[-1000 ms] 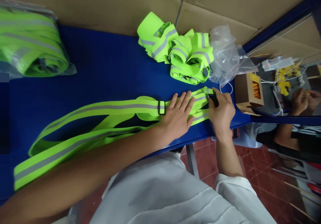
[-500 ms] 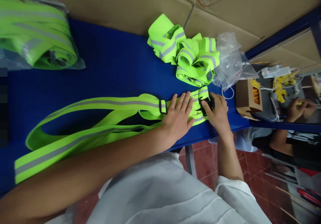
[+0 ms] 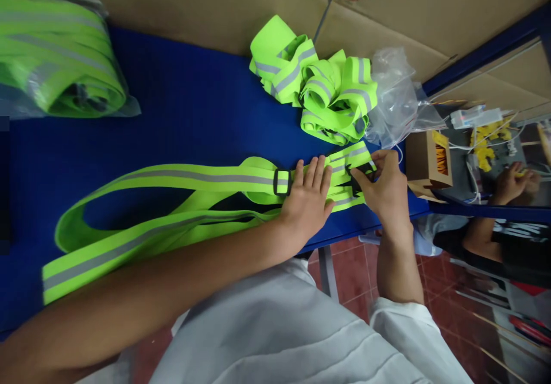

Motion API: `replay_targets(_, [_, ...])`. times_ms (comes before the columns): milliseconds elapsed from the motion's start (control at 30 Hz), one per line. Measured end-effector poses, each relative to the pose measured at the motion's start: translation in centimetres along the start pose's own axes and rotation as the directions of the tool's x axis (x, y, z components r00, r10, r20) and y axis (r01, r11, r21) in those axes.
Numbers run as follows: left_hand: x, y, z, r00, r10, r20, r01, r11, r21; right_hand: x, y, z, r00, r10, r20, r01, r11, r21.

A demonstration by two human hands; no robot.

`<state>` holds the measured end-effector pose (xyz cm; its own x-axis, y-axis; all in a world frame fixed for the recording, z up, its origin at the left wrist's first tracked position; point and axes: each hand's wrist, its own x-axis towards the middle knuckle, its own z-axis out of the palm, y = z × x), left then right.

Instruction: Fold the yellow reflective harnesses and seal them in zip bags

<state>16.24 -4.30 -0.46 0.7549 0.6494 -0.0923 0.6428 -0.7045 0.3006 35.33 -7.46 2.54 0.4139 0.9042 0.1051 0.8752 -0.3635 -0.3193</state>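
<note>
Fluorescent yellow-green reflective straps (image 3: 193, 175) with grey stripes lie looped along the blue table. My left hand (image 3: 306, 203) rests flat across the strap bundle, fingers stretched, just right of a black slide adjuster (image 3: 282, 182). At the bundle's right end, my right hand (image 3: 385, 183) pinches a black buckle (image 3: 362, 173) between thumb and fingers. Part of the buckle is hidden behind the fingers.
Rolled reflective straps (image 3: 318, 85) are heaped at the back beside clear plastic bags (image 3: 394, 94). A bagged strap roll (image 3: 64, 57) sits far left. Right of the table edge stand a cardboard box (image 3: 428, 157) and a co-worker's hands (image 3: 514, 180).
My right hand has closed on the black buckle and shifted slightly right, tilting the strap end. The left hand stays flat; the looped strap ends at left have slid a little to the right.
</note>
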Motion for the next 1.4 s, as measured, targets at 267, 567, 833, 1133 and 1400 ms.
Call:
replay_targets(267, [-0.1, 2.2, 0.8, 0.99, -0.073, -0.118, 0.088, 0.988, 0.126, -1.7, -4.1, 3.2, 0.966, -0.257, -0.023, 0.242, 0.933, -0.265])
replay_targets(567, [-0.4, 1.7, 1.0, 0.99, -0.035, -0.139, 0.057, 0.987, 0.153, -0.8, -1.2, 2.6, 0.912, -0.403, 0.071, 0.375, 0.893, 0.247])
replay_targets(833, [-1.3, 2.6, 0.1, 0.99, -0.066, -0.122, 0.083, 0.986, 0.142, -0.6, -0.4, 3.8, 0.981, -0.074, 0.18, 0.007, 0.937, 0.348])
replay_targets(1133, [-2.3, 1.0, -1.1, 0.997, -0.023, -0.078, 0.034, 0.99, 0.137, -0.4, 0.0, 3.1, 0.976, 0.042, 0.214, -0.149, 0.847, 0.511])
replay_targets(1400, [-1.8, -2.4, -0.1, 0.983, 0.123, -0.14, -0.113, 0.991, 0.075, 0.2, 1.5, 2.0, 0.992, -0.005, 0.123, -0.03, 0.96, 0.279])
